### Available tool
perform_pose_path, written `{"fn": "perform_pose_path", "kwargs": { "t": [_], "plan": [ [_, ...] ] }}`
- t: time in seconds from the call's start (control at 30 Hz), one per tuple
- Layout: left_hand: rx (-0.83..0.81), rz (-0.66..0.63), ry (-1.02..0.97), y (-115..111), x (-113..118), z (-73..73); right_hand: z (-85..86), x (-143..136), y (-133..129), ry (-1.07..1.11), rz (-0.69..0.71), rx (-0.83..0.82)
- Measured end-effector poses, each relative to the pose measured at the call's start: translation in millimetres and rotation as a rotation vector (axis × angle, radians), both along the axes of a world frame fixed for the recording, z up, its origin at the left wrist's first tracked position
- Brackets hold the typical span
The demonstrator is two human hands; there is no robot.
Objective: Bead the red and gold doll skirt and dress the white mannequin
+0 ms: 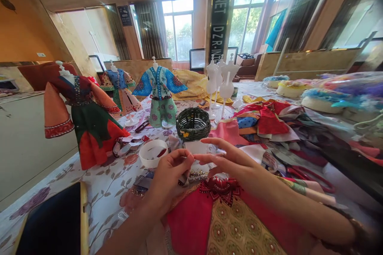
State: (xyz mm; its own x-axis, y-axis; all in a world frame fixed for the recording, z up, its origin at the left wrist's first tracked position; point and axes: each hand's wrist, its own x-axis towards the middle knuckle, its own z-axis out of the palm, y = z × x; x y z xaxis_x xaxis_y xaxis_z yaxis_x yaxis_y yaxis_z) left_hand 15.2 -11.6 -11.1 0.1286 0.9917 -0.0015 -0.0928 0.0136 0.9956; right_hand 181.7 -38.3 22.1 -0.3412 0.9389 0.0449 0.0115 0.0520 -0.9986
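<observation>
My left hand (175,171) is pinched closed over the small beads (197,173); what its fingertips hold is too small to make out. My right hand (229,159) has its fingers spread, the index and middle fingers pointing left, one fingertip close to the left hand's pinch. Below both hands lies a red and gold garment (236,219) with a dark red pointed ornament (220,187) at its top. Just behind the hands are a clear box (196,147), a dark woven basket (193,123) and a white round container (153,154).
A tablet (54,223) in a yellow case lies front left. Dressed mannequins (160,95) stand at the back left, bare white mannequins (227,79) at the back centre. Fabric pieces (269,121) and red-handled scissors (311,177) are on the right.
</observation>
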Motion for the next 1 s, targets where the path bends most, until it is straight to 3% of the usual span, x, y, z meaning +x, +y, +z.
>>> {"fn": "perform_pose_path", "kwargs": {
  "t": [0.13, 0.27, 0.67, 0.9, 1.0],
  "plan": [
    [-0.146, -0.035, -0.162, 1, 0, -5.6, -0.2, 2, 5, 0.226, 0.010, -0.161],
    [-0.205, -0.081, -0.246, 0, 0, -6.2, 1.0, 2, 6, 0.221, -0.056, -0.245],
    [-0.345, -0.208, -0.455, -1, 3, -6.3, -3.0, -7, -6, 0.038, -0.091, 0.060],
    [-0.364, -0.225, -0.505, 1, 2, -6.5, -16.6, -8, -3, 0.032, -0.061, 0.192],
    [-0.379, -0.279, -0.509, 0, 2, -6.9, -19.2, -6, 0, -0.014, -0.120, 0.244]
  ]
}}
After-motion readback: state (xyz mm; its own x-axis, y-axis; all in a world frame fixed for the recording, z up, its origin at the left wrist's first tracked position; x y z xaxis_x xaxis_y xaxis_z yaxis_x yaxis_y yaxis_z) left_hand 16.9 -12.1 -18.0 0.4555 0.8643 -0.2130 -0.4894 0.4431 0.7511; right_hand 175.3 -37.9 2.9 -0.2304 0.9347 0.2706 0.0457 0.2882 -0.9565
